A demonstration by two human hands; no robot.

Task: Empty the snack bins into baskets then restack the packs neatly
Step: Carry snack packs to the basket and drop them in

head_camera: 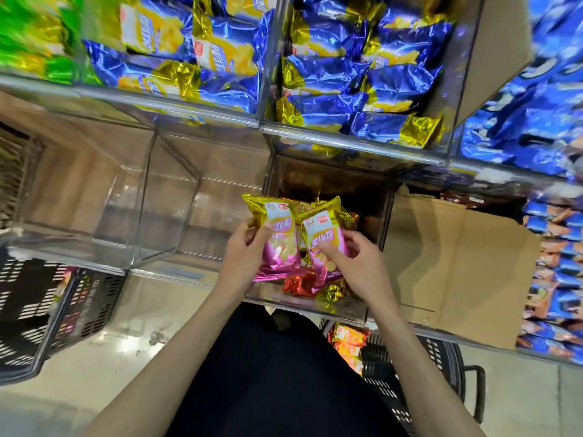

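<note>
Over a clear plastic bin (380, 222) on the lower shelf, my left hand (244, 250) grips a pink-and-gold snack pack (280, 234) by its left edge. My right hand (356, 263) holds a second pink-and-gold pack (325, 238) beside it, fingers curled over its front. The two packs stand side by side, upright. Under them in the bin lie red and gold packs (303, 283). A black basket (410, 367) with orange-red packs (348, 342) sits on the floor at the lower right. Another black basket (91, 307) stands at the left.
An empty clear bin (157, 200) stands left of the one I work in. The upper shelf holds bins of blue-and-gold packs (347, 74) and green packs (34, 36). A cardboard sheet (457, 263) lines the compartment to the right, with blue packs (558, 279) beyond.
</note>
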